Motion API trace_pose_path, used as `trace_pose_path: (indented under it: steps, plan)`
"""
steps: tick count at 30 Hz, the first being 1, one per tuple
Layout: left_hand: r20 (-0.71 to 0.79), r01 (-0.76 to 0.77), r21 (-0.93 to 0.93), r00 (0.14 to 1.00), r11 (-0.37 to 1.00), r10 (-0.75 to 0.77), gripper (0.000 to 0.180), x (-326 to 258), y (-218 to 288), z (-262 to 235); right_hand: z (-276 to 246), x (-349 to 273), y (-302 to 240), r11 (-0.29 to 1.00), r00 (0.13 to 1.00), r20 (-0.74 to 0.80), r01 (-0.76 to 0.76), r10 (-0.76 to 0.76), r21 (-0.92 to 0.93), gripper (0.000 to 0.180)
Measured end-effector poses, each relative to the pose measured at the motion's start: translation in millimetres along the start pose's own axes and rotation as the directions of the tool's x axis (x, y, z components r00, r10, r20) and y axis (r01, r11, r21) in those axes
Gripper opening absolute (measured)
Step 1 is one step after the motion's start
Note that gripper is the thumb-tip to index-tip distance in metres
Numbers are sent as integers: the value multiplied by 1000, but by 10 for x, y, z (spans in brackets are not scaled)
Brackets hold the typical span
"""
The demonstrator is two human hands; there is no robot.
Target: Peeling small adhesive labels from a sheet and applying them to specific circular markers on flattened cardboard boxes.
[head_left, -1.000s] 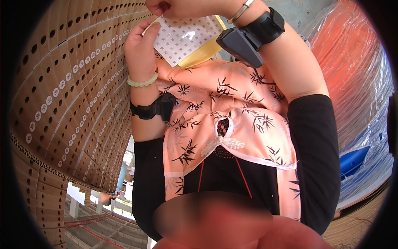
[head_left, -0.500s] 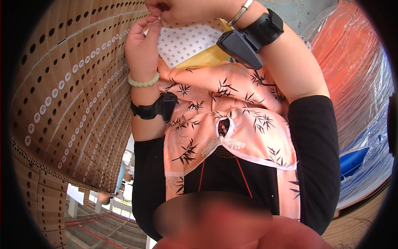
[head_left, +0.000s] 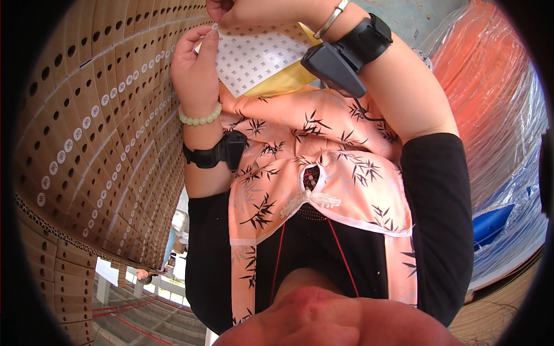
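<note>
My left hand (head_left: 195, 72) is closed at the left corner of a white sheet of small round stickers (head_left: 251, 55), thumb and fingers pinching it. A small white round sticker (head_left: 215, 26) shows at the thumb tip. Under the sheet lies a yellow sheet (head_left: 283, 82), in front of my peach bamboo-print apron (head_left: 311, 124). Just above the sheet's upper left part, my right hand (head_left: 262, 12) has its fingers curled close to the left thumb. The top edge of the view cuts it off, and anything between those fingers is hidden.
At my left stands a tall wall of brown cardboard pieces (head_left: 95, 155) with rows of dark holes, many bearing round white stickers (head_left: 86, 122). Bundles in clear plastic wrap (head_left: 490, 98), orange and blue, stand at my right. A distant person (head_left: 143, 275) appears at lower left.
My right fingertips have shifted up, slightly away from the left thumb, uncovering the small round sticker there. My left hand has moved slightly left. The sheet has shifted a little.
</note>
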State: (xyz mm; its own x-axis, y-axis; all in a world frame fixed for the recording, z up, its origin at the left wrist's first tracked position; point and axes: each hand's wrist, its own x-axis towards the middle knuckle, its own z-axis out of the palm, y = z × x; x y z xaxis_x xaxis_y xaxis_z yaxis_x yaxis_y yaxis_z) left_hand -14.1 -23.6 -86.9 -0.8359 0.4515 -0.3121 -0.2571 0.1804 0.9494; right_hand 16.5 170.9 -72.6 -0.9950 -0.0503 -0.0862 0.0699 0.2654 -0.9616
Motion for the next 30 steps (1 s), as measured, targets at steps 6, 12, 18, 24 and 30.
trace_pose_path:
  steps: [6,12,18,24,30]
  plan:
    - [-5,-32,-16,999,999,32,13,-18,51,-1,-10,11,-46,944,974,112,-220,198,246,9]
    - [17,-56,-31,998,998,56,12,-12,41,18,37,25,51,983,995,28,-100,97,157,8]
    - [12,-41,-35,999,999,42,13,-19,-7,-19,19,-9,3,953,978,121,-192,167,234,8]
    - [7,9,-37,1000,999,-9,18,8,90,-24,-29,25,-65,981,990,72,-128,118,149,9]
    - [7,77,-12,997,997,-76,23,9,72,42,45,228,420,970,977,-133,-138,166,199,11]
